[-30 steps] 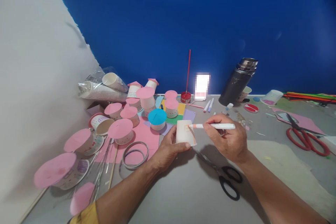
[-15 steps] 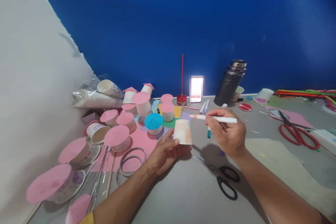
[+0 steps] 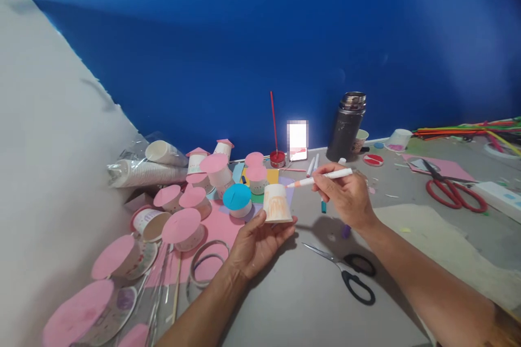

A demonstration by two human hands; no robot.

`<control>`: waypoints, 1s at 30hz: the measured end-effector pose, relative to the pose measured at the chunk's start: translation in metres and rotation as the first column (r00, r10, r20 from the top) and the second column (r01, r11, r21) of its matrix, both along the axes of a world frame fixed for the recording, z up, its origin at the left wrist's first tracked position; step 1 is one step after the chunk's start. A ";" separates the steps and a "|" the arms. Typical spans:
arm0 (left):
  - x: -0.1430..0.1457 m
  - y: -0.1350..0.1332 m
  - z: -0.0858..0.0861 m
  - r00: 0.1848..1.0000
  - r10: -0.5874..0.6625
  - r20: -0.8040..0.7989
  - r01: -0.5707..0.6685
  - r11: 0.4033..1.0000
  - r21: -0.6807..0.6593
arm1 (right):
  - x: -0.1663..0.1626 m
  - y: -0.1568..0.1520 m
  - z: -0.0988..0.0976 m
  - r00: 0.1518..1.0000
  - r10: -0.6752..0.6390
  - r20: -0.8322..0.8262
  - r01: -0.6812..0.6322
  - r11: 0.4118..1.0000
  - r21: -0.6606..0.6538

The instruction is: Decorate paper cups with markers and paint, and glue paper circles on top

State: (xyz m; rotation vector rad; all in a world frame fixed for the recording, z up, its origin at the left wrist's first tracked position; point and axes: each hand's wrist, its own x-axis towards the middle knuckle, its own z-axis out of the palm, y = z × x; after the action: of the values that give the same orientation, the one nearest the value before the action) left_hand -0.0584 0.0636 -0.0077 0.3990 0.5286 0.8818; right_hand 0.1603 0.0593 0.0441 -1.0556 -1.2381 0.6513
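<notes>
My left hand point(image 3: 262, 249) holds a white paper cup point(image 3: 278, 204) upside down by its rim, fingers beneath and thumb at the side. Orange strokes cover part of the cup's side. In my right hand point(image 3: 345, 195) is a white felt-tip marker point(image 3: 319, 178), pinched like a pen; its orange tip points left at the cup's upper right edge. Whether the tip touches the cup I cannot tell. Below the hands lie black-handled scissors point(image 3: 344, 271), slightly spread. A cup topped with a blue paper disc point(image 3: 237, 197) stands just left of the held cup.
Cups with pink paper tops point(image 3: 183, 226) crowd the left side, near tape rolls point(image 3: 209, 263) and a sleeve of stacked cups point(image 3: 148, 172). Behind stand a dark flask point(image 3: 345, 127) and a bright phone point(image 3: 298, 141). Red-handled scissors point(image 3: 456, 195) lie at right.
The cup has turned in my left hand, so a different orange-marked side faces me. My left fingers have spread out more under it. The marker tip has come closer to the cup.
</notes>
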 end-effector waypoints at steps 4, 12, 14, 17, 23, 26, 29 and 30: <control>0.000 0.001 0.000 0.999 -0.002 0.054 0.002 1.000 0.000 | -0.001 0.002 -0.004 0.997 0.052 -0.054 -0.053 0.998 -0.017; 0.000 -0.001 0.003 0.996 0.077 -0.038 -0.078 0.996 -0.034 | 0.011 0.006 -0.005 0.999 -0.044 -0.018 0.043 0.998 -0.035; 0.001 -0.002 0.007 0.996 0.067 -0.056 -0.070 0.997 -0.045 | 0.021 0.004 -0.004 0.996 -0.071 0.061 0.074 0.996 -0.041; 0.002 -0.003 0.009 0.995 0.061 -0.083 -0.065 0.997 -0.052 | 0.036 -0.001 -0.006 0.964 -0.164 0.208 0.171 0.985 -0.014; 0.005 -0.004 0.007 0.984 0.115 -0.138 -0.114 0.993 0.019 | 0.034 -0.006 -0.044 0.466 -0.221 0.857 0.111 0.975 0.191; 0.005 -0.004 0.008 0.976 0.127 -0.177 -0.124 0.992 0.025 | 0.022 -0.008 -0.060 0.053 -0.082 0.995 0.083 0.993 0.078; 0.005 -0.004 0.010 0.972 0.120 -0.200 -0.120 0.993 0.012 | 0.018 -0.007 -0.062 -0.085 0.069 0.994 0.077 0.995 -0.062; 0.005 -0.004 0.010 0.972 0.119 -0.201 -0.120 0.993 0.009 | 0.021 -0.005 -0.061 -0.086 0.093 0.992 0.085 0.993 -0.086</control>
State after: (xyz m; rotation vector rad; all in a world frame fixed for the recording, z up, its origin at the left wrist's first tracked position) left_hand -0.0533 0.0595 0.0027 0.4596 0.7471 0.9618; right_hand 0.1809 0.0541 -0.0164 -1.7537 -2.5766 -0.3582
